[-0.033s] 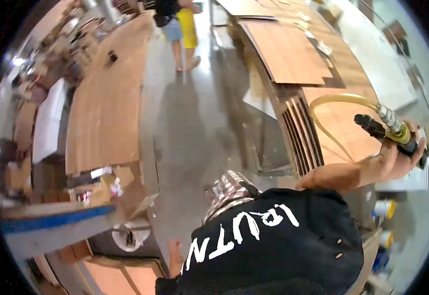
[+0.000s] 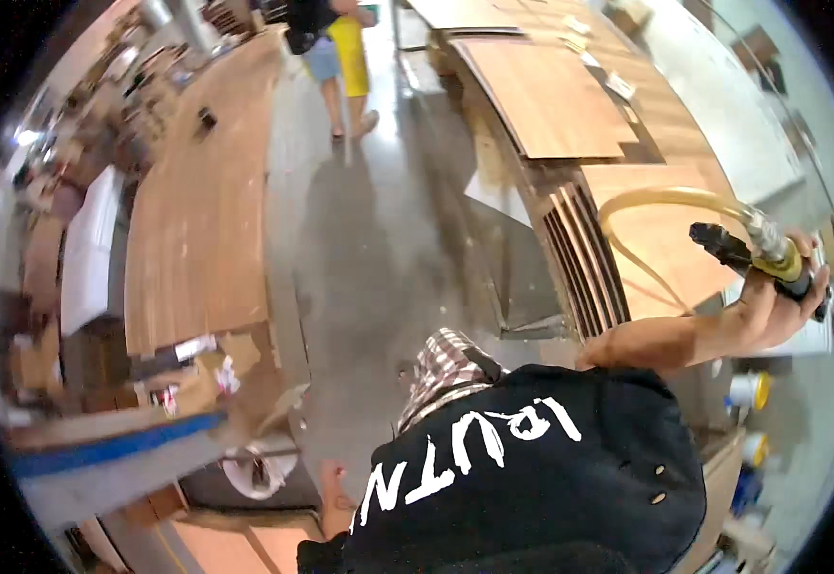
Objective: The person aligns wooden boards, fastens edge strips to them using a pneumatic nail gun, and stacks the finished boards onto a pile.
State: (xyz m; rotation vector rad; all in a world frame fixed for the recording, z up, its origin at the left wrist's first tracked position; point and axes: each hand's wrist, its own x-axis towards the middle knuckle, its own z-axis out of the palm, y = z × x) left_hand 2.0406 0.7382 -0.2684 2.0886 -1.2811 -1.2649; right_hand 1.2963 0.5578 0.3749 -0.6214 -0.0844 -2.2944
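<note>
At the right, my right hand (image 2: 771,304) is wrapped around a black air tool (image 2: 723,246) with a yellow collar, held out over the edge of the workbench. An amber hose (image 2: 661,194) with a coiled metal sleeve joins it and loops back over the bench. My left hand (image 2: 335,496) hangs low beside my black shirt. Only a part of it shows, blurred, and its fingers cannot be made out.
Wooden sheets (image 2: 546,100) and a stack of dark-edged boards (image 2: 581,263) lie on the right workbench. A long wooden panel (image 2: 202,230) stands left of the aisle. Ahead in the aisle is a person (image 2: 336,67) with something yellow. A blue-edged surface (image 2: 116,445) and white bucket (image 2: 259,469) are at lower left.
The whole view has shifted slightly, with the aisle and the person ahead further left. My left hand shows a little more beside the shirt. My right hand keeps its grip on the air tool.
</note>
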